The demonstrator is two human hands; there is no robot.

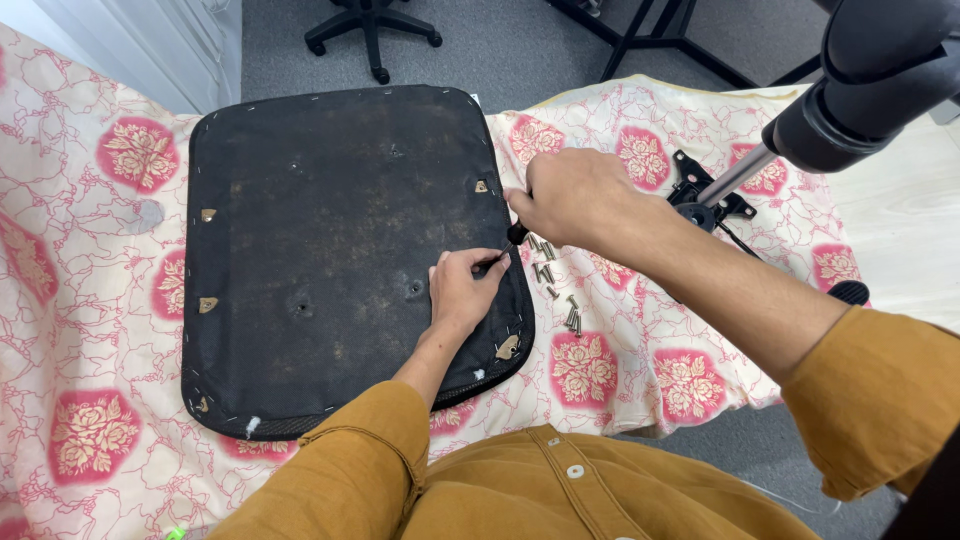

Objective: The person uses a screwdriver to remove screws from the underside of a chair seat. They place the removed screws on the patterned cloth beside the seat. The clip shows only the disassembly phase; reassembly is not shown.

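A floral cloth [100, 330] covers the table. On it lies a black seat pad [340, 260], underside up, with small metal brackets near its edges. To the right is a black chair mechanism [705, 195], partly under a grey cylinder [870, 80]. Loose screws [555, 285] lie on the cloth just beside the pad's right edge. The right hand [570, 195] is closed around a black tool [517, 235]. The left hand [462, 290] rests on the pad, fingers pinching the tool's thin tip.
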